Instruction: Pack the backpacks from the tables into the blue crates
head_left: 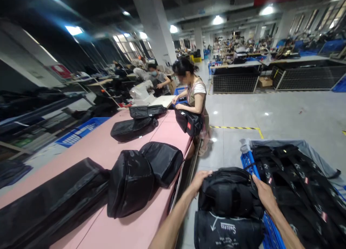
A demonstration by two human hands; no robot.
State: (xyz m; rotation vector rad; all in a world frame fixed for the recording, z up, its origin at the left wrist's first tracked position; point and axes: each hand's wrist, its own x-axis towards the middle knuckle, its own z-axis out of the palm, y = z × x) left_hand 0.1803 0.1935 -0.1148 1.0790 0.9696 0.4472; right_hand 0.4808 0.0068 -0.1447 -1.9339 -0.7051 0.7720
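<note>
1. Left hand (201, 178) grips the top-left edge of a black fabric backpack (229, 196), fingers curled over it. Right hand (264, 194) clamps the backpack's right side. Both hands are holding it.
2. The backpack is at bottom centre, between the pink table (94, 144) and the blue plastic crate (271, 234). It is directly above a black bag with white print (227, 232) and touching it.
3. The table's right edge runs just left of the left forearm, leaving a narrow slot.
4. The crate edge is against the backpack's right side. The crate is piled with black strapped bags (297, 191).
5. 2 rounded black bags (129, 184) on the table touch each other, and 1 reaches the table edge. A long flat black bag (48, 202) lies to their left.
6. A co-worker (196, 94) stands at the far table edge holding a black bag with red tag (187, 123).
7. The grey floor (270, 112) ahead is wide open past the yellow tape line (235, 127).
</note>
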